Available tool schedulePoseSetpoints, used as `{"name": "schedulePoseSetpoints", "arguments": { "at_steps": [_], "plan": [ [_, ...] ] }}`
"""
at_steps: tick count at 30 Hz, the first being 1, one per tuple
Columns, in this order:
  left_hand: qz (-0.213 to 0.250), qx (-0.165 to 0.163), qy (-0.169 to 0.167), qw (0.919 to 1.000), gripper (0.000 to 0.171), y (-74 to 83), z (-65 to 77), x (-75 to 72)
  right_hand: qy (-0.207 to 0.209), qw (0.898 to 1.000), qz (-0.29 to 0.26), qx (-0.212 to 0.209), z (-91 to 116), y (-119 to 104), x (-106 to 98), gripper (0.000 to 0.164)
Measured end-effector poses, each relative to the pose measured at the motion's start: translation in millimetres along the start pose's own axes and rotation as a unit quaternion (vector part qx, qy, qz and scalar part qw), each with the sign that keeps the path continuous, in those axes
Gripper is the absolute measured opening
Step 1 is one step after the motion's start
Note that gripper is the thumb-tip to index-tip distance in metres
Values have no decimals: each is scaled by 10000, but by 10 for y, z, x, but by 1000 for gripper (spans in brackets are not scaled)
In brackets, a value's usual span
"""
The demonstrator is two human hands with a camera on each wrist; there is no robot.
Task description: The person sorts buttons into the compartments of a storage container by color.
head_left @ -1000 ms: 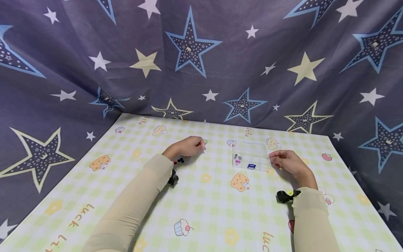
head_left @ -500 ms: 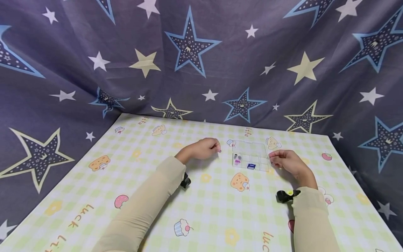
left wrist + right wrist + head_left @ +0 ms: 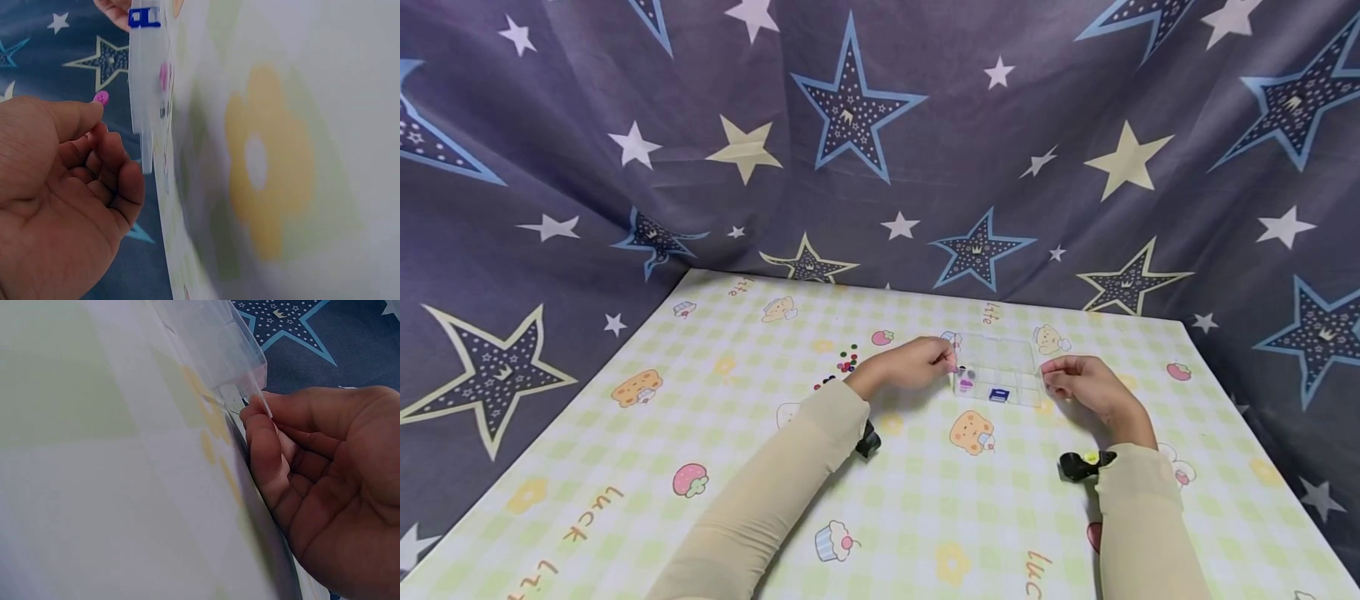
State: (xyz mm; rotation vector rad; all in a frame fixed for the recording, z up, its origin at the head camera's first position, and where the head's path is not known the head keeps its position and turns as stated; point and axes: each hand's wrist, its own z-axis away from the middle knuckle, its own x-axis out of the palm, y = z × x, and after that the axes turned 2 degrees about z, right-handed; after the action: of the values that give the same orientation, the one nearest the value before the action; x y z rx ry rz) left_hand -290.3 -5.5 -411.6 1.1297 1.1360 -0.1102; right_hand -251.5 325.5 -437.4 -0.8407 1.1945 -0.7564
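A small magenta button with holes is pinched between thumb and forefinger of my left hand, at the left side of a clear plastic compartment box. The left wrist view shows the other fingers curled loosely below the button. The box lies on the table with its lid raised toward the back and a blue latch at the front. Pink and dark buttons sit in its left compartments. My right hand pinches the box's right edge; in the right wrist view the clear plastic passes between thumb and fingers.
Several loose buttons, red, green and dark, are scattered on the table behind my left wrist. A checked cloth with cartoon prints covers the table. A star-patterned curtain hangs behind the far edge.
My left hand has moved right, from the loose buttons across to the box, carrying the magenta button. The scattered buttons now show behind it. My right hand stays on the box edge.
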Motion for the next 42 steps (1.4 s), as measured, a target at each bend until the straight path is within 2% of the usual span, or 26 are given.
{"name": "schedulePoseSetpoints", "arguments": {
  "at_steps": [12,19,24,31,38,42],
  "plan": [
    [-58,-123,46,9999,17,156,-116,133,-6,10000,-29,-18,-1,3,4,28],
    [-246,-305,121,9992,15,151,-151,168,-6,10000,-28,-6,-9,11,1,28],
    [-194,-366,167,9990,15,147,-124,137,6,10000,-47,5,-12,16,3,29],
    [-301,-387,266,9984,16,76,31,-13,71,10000,20,47,-1,18,7,29],
    [-371,-712,263,9964,16,-179,341,-255,24,10000,-74,26,-26,-36,54,28],
    [-378,-813,158,9958,17,-306,493,-423,92,9999,-54,90,-21,-4,0,27]
  ]
}}
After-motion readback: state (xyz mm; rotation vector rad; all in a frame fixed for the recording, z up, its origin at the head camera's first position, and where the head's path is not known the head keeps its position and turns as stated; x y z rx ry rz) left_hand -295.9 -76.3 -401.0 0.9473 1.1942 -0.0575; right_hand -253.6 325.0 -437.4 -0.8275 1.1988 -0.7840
